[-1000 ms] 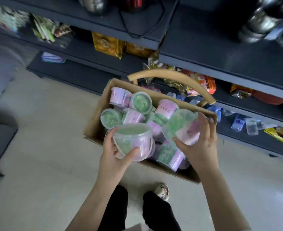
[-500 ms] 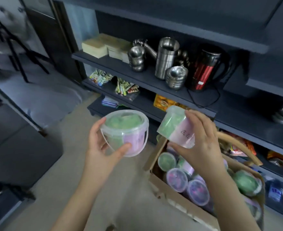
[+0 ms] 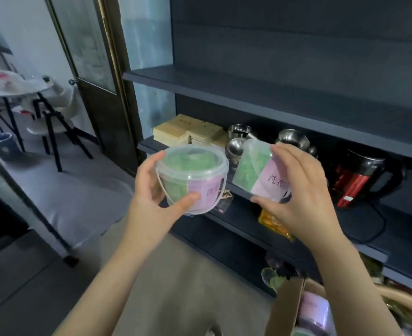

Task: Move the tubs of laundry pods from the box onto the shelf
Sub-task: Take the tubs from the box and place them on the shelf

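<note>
- A tall dark shelving unit (image 3: pixel 297 44) fills the right half of the frame; its upper shelf (image 3: pixel 248 93) is a flat matte board running from centre to the right edge.
- The shelf (image 3: pixel 149 144) below it carries tan boxes (image 3: pixel 188 129), steel bowls (image 3: pixel 238 146) and a red and black kettle (image 3: pixel 360 175).
- A grey floor (image 3: pixel 175 275) runs left to a dark door (image 3: pixel 98 69). A black-legged chair (image 3: pixel 52 124) and a round bin (image 3: pixel 1 144) stand at upper left.
- A brown cardboard box (image 3: pixel 287 309) sits at the lower right corner, with more tubs (image 3: pixel 314 309) blurred inside it.
- Both held tubs are round, clear plastic with a snap lid, green pods showing through one side and a pink label over the other.
- The left hand (image 3: pixel 151 190) grips the left tub (image 3: pixel 195 175) upright at centre frame, thumb across the front, fingers curled behind; a thin handle hangs down its side.
- The right hand (image 3: pixel 302 190) grips the right tub (image 3: pixel 258 170) at a slant just right of centre, fingers over the top, thumb underneath.
- The two tubs are near each other but apart, held in the air in front of the bowls and below the upper shelf.
</note>
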The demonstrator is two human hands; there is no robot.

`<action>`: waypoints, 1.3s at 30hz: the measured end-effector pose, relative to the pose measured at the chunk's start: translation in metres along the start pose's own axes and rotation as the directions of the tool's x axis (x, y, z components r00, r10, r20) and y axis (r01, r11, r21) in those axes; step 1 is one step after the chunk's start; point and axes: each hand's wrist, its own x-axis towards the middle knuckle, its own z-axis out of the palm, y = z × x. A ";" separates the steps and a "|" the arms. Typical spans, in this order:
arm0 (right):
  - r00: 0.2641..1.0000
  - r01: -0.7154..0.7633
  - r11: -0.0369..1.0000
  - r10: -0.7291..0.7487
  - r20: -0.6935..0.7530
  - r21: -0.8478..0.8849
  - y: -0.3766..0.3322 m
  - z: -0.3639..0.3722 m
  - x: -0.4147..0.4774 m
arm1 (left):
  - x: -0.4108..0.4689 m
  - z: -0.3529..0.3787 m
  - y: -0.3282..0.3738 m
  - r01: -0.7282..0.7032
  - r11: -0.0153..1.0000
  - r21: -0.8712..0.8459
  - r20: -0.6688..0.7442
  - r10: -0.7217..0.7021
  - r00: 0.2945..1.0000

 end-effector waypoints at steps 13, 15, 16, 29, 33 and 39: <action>0.996 0.074 0.996 -0.076 -0.041 -0.059 0.076 0.128 0.229 | 0.267 -0.040 -0.102 -0.040 0.999 0.031 -0.053 0.041 0.998; 0.995 0.079 0.994 -0.084 -0.060 -0.077 0.085 0.149 0.257 | 0.311 -0.046 -0.120 -0.046 0.999 0.026 -0.021 0.047 0.999; 0.994 0.080 0.993 -0.086 -0.068 -0.091 0.089 0.161 0.271 | 0.333 -0.049 -0.130 -0.056 0.998 0.024 0.004 0.056 0.998; 0.989 -0.102 0.969 0.075 -0.124 -0.225 0.113 0.317 0.423 | 0.600 -0.091 -0.266 -0.071 0.997 -0.042 0.343 0.081 0.936; 0.980 -0.166 0.955 0.132 -0.152 -0.245 0.119 0.347 0.442 | 0.634 -0.096 -0.286 -0.080 0.996 -0.026 0.429 0.083 0.900; 0.962 -0.267 0.923 0.239 -0.131 -0.276 0.122 0.366 0.460 | 0.670 -0.100 -0.300 -0.101 0.993 0.060 0.578 0.048 0.815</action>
